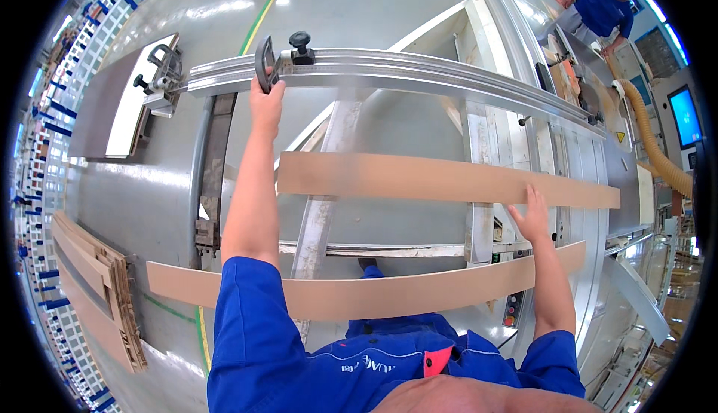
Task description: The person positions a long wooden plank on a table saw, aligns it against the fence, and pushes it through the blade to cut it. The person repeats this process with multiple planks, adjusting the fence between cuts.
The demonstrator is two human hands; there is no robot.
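Observation:
My left hand [267, 102] is closed round a black loop handle [263, 57] on the aluminium fence rail [419, 70]. Beside that handle a black clamp knob [301, 43] stands up from the rail. A long brown board strip [389, 177] lies across the machine's frame, nearer to me than the rail. On the right part of this strip my right hand [532, 218] rests with fingers stretched out, gripping nothing. A second brown strip [419, 293] lies closer to my body, passing under both my arms.
A stop with a black handle [161, 76] sits at the rail's left end. Panels [123, 106] and stacked brown boards [97, 286] stand at left. At far right are a yellow hose [658, 151], a lit screen [683, 116] and a co-worker in blue [600, 7].

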